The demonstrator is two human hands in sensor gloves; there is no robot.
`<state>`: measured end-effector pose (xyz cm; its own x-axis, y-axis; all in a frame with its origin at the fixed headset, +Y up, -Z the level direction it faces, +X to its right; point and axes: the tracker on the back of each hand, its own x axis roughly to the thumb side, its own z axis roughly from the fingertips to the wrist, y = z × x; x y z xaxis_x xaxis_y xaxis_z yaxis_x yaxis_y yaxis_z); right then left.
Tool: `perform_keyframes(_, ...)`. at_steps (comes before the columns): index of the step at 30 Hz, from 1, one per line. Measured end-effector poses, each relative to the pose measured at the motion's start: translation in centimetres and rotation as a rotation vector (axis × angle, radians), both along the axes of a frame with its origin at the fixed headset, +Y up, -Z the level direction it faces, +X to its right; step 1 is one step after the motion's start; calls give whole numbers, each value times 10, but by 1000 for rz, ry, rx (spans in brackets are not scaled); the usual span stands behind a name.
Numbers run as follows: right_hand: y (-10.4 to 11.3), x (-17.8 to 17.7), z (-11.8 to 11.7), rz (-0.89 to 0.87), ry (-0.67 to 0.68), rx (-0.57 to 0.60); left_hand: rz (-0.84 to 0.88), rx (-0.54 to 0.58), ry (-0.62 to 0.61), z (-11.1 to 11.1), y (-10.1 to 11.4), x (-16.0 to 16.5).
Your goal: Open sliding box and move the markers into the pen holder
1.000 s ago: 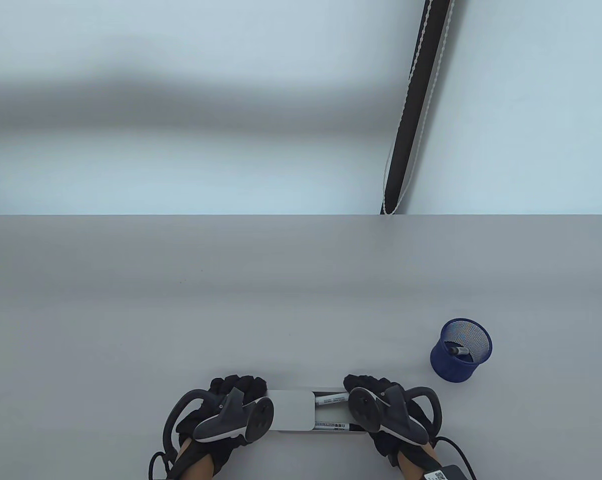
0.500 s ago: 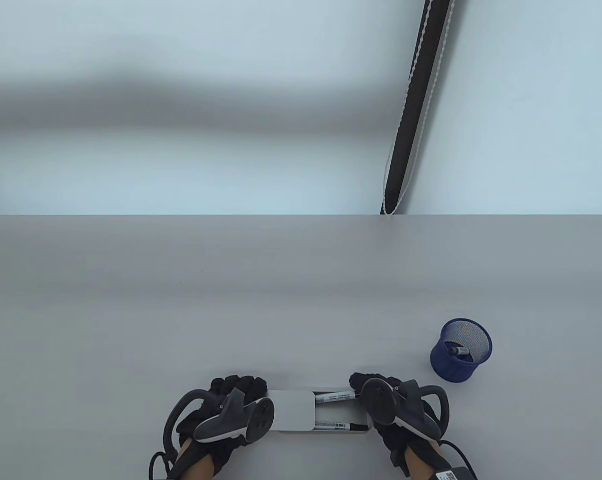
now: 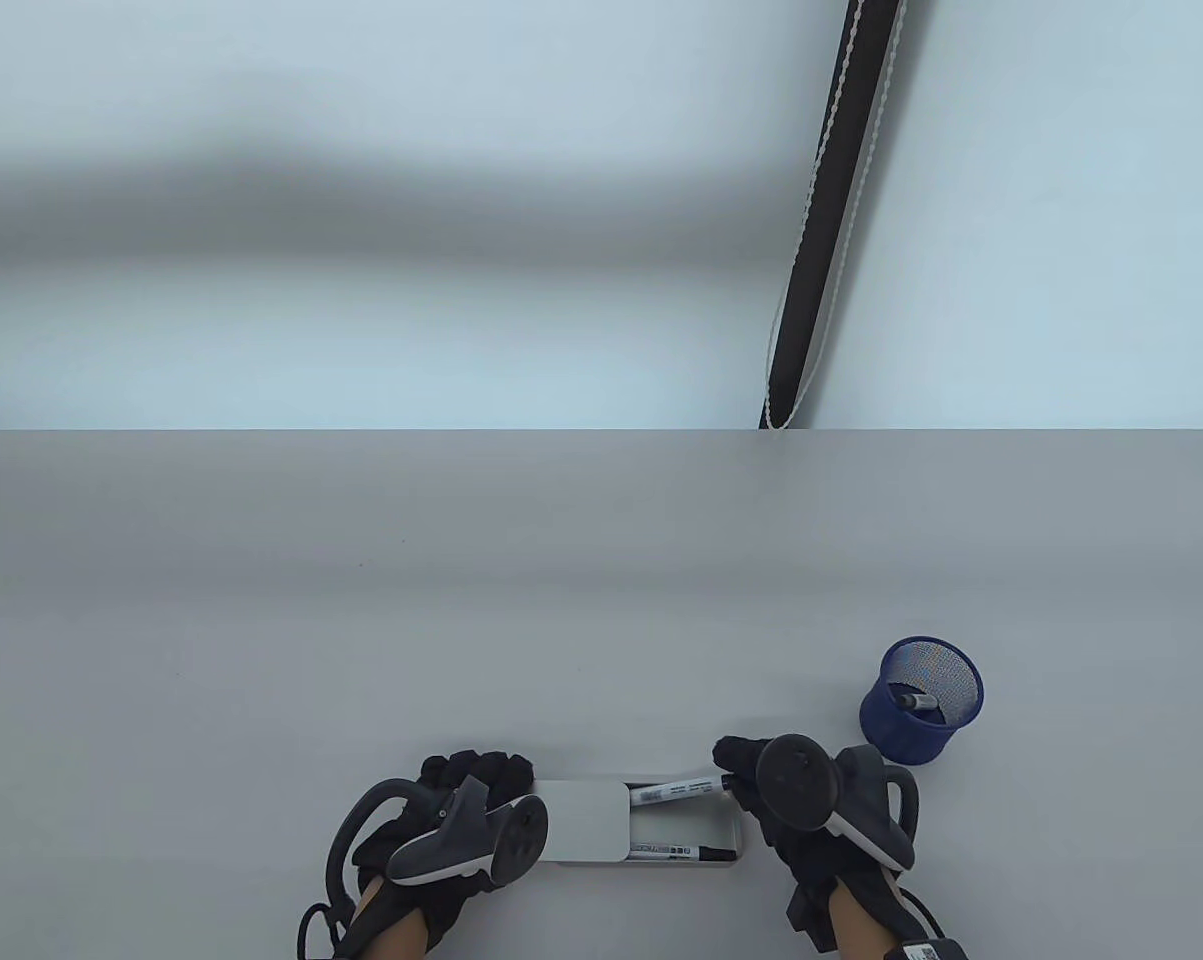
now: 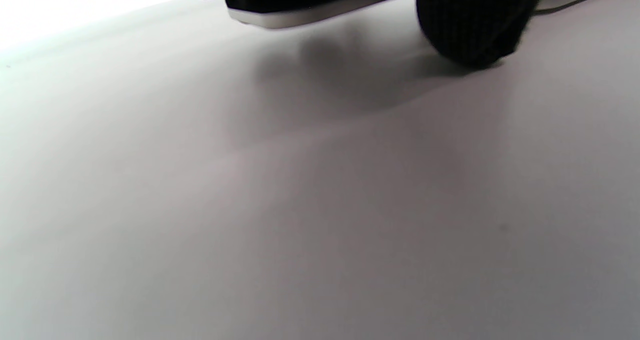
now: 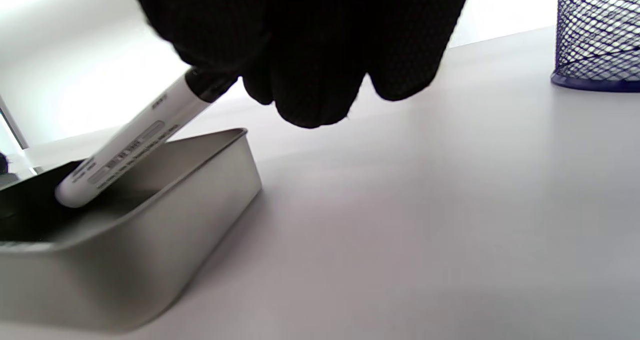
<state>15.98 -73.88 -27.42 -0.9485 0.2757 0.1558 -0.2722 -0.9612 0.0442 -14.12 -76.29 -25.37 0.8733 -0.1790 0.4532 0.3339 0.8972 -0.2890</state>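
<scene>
A metal sliding box (image 3: 731, 835) (image 5: 150, 240) lies near the table's front edge with its lid (image 3: 581, 820) slid left. My left hand (image 3: 476, 780) grips the box's left end over the lid. My right hand (image 3: 751, 765) (image 5: 300, 54) pinches the black cap end of a white marker (image 3: 673, 791) (image 5: 130, 139) and holds it tilted, its far end still over the open tray. A second marker (image 3: 683, 853) lies in the tray along the near wall. The blue mesh pen holder (image 3: 919, 700) (image 5: 597, 34) stands to the right with one marker (image 3: 916, 700) inside.
The grey table (image 3: 361, 620) stretches wide behind and to the left of the box. A dark pole with a bead chain (image 3: 826, 210) hangs beyond the table's far edge. A cable (image 3: 926, 910) trails from my right wrist.
My right hand has moved right, away from the tray, drawing the far marker up and rightward by its cap. The left hand and the lid have stayed put.
</scene>
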Motion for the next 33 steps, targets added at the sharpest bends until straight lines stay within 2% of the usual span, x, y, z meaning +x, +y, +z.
perform_keyframes(16, 17, 10, 2, -147, -2, 7, 0, 0, 0, 0, 0, 0)
perform_keyframes(33, 43, 21, 8, -310, 4, 97, 0, 0, 0, 0, 0, 0)
